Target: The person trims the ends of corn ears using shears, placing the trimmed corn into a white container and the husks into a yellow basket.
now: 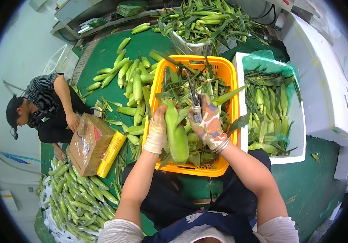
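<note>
My left hand (157,128), in a pale glove, is closed round the upper end of a green ear of corn (178,141) in its husk. My right hand (209,123), in a patterned glove, grips a metal hand tool (196,106) with a long, narrow dark end pointing away from me; its exact kind is unclear. The tool is beside the top of the ear. Both hands are over an orange plastic crate (189,171) between my knees, which holds husk leaves and trimmings.
Loose corn ears (137,87) lie on the green floor to the left. A white foam box (303,146) with corn stands right, a heaped white basket (194,47) beyond. At left, a person (44,105) crouches by a cardboard box (89,141), yellow roll (112,154) and wrapped corn (76,198).
</note>
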Action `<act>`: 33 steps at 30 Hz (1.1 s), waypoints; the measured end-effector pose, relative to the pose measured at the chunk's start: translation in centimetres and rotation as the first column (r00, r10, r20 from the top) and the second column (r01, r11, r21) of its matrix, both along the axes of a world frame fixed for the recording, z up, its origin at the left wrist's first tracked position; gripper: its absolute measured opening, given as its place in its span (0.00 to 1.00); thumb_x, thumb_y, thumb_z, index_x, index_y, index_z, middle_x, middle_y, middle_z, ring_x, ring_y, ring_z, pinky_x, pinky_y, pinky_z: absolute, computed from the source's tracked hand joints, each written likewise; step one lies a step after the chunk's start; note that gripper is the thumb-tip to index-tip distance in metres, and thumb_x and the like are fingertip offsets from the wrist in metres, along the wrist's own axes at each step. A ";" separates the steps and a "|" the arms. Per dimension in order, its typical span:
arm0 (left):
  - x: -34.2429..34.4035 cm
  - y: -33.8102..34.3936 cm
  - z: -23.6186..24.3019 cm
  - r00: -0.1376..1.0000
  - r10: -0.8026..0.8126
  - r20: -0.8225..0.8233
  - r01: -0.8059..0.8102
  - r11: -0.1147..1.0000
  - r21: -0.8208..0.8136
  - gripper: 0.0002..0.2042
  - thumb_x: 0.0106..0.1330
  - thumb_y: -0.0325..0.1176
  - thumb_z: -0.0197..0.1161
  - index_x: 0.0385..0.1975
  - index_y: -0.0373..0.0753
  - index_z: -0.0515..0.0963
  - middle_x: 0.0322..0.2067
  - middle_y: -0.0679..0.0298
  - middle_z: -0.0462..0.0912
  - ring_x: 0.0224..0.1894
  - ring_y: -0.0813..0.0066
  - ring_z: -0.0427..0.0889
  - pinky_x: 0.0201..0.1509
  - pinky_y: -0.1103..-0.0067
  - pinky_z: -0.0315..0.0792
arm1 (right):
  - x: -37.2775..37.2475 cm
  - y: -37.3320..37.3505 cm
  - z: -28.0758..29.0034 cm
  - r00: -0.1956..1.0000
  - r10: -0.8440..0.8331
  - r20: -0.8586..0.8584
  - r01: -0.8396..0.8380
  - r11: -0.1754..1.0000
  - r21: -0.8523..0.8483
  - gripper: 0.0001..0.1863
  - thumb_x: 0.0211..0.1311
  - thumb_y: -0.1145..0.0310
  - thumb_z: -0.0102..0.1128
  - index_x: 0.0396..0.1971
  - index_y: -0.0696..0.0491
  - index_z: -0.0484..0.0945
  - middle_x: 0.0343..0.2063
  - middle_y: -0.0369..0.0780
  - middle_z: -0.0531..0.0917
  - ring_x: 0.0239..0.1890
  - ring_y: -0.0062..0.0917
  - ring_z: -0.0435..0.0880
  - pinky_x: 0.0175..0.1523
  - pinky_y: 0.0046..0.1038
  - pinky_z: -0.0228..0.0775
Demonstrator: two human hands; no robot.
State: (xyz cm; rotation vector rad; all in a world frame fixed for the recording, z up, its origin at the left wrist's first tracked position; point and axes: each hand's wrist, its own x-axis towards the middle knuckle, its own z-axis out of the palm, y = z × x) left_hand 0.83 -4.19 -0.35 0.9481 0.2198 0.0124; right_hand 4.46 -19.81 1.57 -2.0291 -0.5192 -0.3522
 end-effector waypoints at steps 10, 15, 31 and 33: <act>-0.1 -0.3 -6.0 0.999 -0.042 0.016 0.016 0.661 0.750 0.25 0.68 0.45 0.50 0.57 0.32 0.67 0.47 0.58 0.74 0.48 0.67 0.73 0.55 0.73 0.66 | 2.0 2.4 -2.1 0.979 0.028 -0.203 -0.058 0.987 -0.147 0.18 0.55 0.62 0.54 0.40 0.60 0.66 0.30 0.52 0.77 0.31 0.46 0.78 0.35 0.41 0.71; 1.4 1.8 -4.0 0.992 -0.006 -0.129 0.124 0.321 0.939 0.15 0.67 0.33 0.51 0.52 0.37 0.70 0.39 0.60 0.75 0.33 0.74 0.75 0.34 0.79 0.72 | 10.1 -4.1 -4.0 0.990 -0.123 -0.062 0.085 0.898 -0.432 0.15 0.60 0.58 0.49 0.33 0.57 0.68 0.24 0.50 0.79 0.27 0.42 0.81 0.30 0.40 0.71; 23.4 23.6 -8.0 0.905 0.423 0.039 -0.043 -0.001 0.999 0.20 0.70 0.42 0.41 0.39 0.29 0.72 0.32 0.56 0.79 0.35 0.63 0.77 0.41 0.71 0.68 | 10.7 -45.3 -21.6 0.512 -0.842 -0.171 0.301 0.362 -0.882 0.28 0.44 0.63 0.64 0.45 0.59 0.66 0.43 0.51 0.78 0.46 0.45 0.79 0.49 0.47 0.72; 23.6 22.6 -6.5 0.940 0.313 0.137 0.029 -0.472 0.881 0.20 0.71 0.38 0.39 0.46 0.28 0.71 0.40 0.51 0.80 0.40 0.61 0.77 0.47 0.71 0.67 | 12.5 -44.2 -24.3 0.518 -0.854 -0.049 0.240 0.201 -0.950 0.18 0.57 0.60 0.55 0.41 0.56 0.69 0.38 0.49 0.78 0.40 0.41 0.80 0.46 0.38 0.72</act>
